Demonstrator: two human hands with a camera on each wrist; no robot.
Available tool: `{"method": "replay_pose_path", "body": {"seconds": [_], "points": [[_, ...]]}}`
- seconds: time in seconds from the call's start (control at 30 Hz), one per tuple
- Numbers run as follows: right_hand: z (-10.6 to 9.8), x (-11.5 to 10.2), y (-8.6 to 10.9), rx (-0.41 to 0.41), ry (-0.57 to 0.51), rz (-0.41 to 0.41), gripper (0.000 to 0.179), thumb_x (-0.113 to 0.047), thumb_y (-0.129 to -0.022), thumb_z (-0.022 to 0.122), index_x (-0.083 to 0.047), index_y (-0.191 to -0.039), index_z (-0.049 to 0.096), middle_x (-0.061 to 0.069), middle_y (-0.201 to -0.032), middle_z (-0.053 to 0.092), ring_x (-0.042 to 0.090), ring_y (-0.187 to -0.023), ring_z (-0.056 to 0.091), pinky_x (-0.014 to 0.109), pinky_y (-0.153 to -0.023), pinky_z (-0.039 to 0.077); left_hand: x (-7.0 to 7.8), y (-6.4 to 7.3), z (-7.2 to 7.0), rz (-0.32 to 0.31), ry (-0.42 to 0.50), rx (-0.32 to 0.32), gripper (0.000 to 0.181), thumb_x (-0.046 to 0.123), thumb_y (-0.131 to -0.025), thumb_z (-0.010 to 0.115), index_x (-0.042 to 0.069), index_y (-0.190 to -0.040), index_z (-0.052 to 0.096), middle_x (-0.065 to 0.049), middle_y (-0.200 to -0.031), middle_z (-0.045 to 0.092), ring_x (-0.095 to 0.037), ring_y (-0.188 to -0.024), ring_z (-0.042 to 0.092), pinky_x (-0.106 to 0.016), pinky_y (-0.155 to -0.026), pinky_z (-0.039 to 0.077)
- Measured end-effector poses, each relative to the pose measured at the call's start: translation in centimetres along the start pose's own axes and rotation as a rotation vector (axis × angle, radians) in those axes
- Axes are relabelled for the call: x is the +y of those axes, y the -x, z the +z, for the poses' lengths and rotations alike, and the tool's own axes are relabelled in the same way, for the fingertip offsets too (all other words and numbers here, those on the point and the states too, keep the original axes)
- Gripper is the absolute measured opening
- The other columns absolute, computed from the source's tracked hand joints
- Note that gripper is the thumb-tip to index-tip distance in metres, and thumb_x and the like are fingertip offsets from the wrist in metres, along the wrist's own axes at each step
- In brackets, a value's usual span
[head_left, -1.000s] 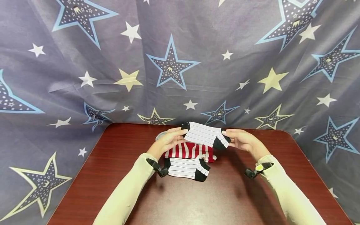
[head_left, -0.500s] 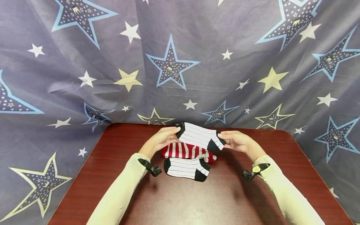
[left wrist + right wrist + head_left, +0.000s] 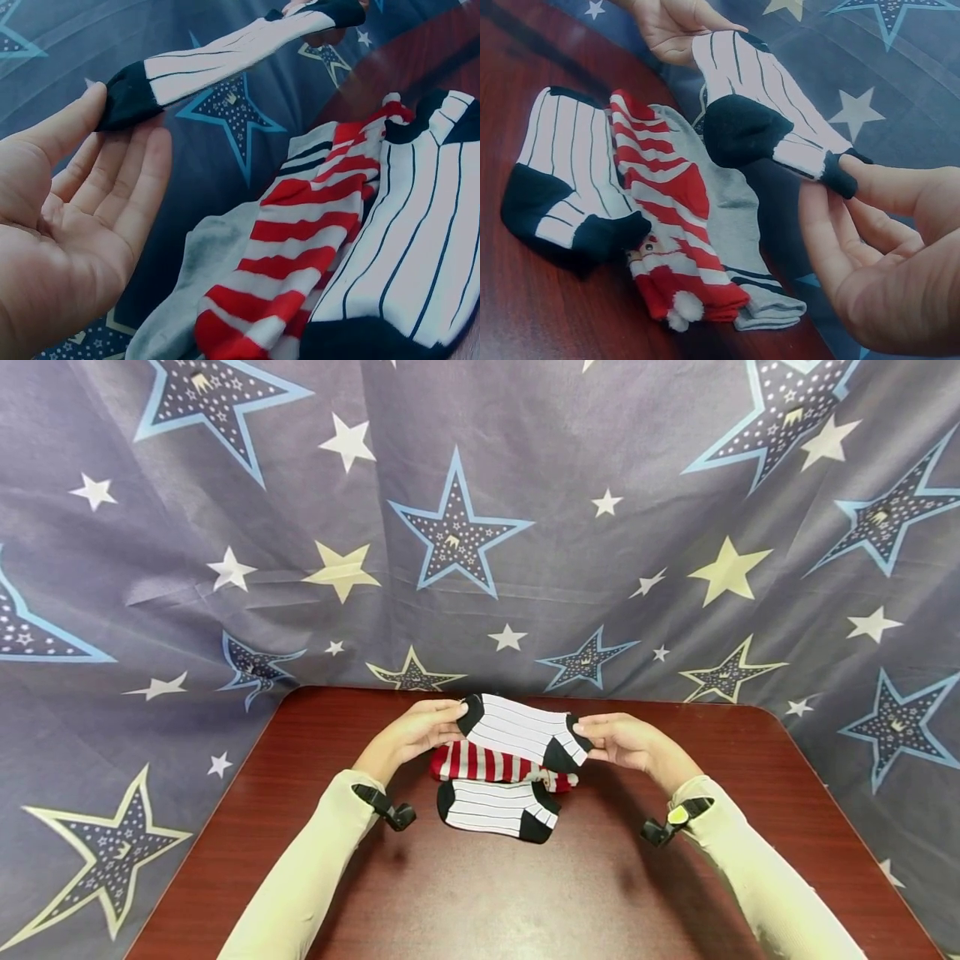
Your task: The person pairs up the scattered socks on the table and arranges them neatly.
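A white ankle sock (image 3: 517, 727) with thin black stripes and black toe, heel and cuff is stretched between both hands above the table. My left hand (image 3: 412, 731) pinches its black toe between thumb and fingers. At the other end, my right hand (image 3: 626, 743) pinches the black cuff (image 3: 840, 176). Below lies a matching striped sock (image 3: 487, 808), flat on the table. Behind that one is a red-and-white striped sock (image 3: 480, 764) with a white pompom (image 3: 685, 309), partly covered in the head view by the held sock. A grey sock (image 3: 202, 262) lies beyond it, hidden from the head view.
The brown wooden table (image 3: 525, 910) reaches back to a grey-blue curtain (image 3: 600, 568) printed with stars. Each wrist wears a black strap with a small camera, one on the left (image 3: 386, 807) and one on the right (image 3: 675, 821).
Both hands have moved left and slightly nearer with the held sock, which now covers the grey sock in the head view. The socks on the table stay in place.
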State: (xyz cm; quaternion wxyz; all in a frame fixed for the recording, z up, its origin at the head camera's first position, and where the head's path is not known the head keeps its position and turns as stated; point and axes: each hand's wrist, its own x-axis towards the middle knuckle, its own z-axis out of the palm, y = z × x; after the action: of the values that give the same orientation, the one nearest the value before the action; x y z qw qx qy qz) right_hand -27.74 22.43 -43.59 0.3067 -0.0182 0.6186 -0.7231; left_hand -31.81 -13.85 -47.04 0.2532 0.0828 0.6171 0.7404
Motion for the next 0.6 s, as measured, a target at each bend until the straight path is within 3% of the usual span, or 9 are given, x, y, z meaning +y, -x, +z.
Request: {"method": "replay_pose_path", "body": {"seconds": [0.13,0.3,0.6], "points": [[0.2,0.3,-0.2,-0.012,0.011,0.006,0.027,-0.002,-0.106,0.046,-0.014,-0.102,0.069,-0.005,-0.095,0.076,0.007,-0.089,0.071,0.023,-0.082,0.06,-0.1,0.4,-0.6,-0.03,-0.026,0.001,0.024,0.009,-0.106,0.052,-0.001,-0.126,0.06,0.002,-0.095,0.076,-0.014,-0.087,0.073,-0.029,-0.085,0.061],[0.5,0.6,-0.3,-0.007,0.016,0.016,0.029,-0.002,-0.106,0.046,-0.015,-0.098,0.071,-0.006,-0.092,0.075,0.006,-0.088,0.07,0.022,-0.081,0.06,0.0,1.3,-1.1,-0.086,-0.063,0.005,0.016,0.005,-0.104,0.055,0.011,-0.107,0.069,0.003,-0.09,0.075,-0.012,-0.08,0.072,-0.029,-0.083,0.062],[1.2,1.4,-0.7,-0.004,0.037,0.039,0.03,0.0,-0.105,0.047,-0.015,-0.095,0.071,-0.006,-0.09,0.073,0.004,-0.083,0.068,0.021,-0.081,0.059,0.4,2.6,-1.8,-0.194,-0.127,-0.061,0.014,0.003,-0.1,0.058,0.012,-0.1,0.069,0.002,-0.085,0.076,-0.012,-0.076,0.074,-0.029,-0.081,0.063]]}}
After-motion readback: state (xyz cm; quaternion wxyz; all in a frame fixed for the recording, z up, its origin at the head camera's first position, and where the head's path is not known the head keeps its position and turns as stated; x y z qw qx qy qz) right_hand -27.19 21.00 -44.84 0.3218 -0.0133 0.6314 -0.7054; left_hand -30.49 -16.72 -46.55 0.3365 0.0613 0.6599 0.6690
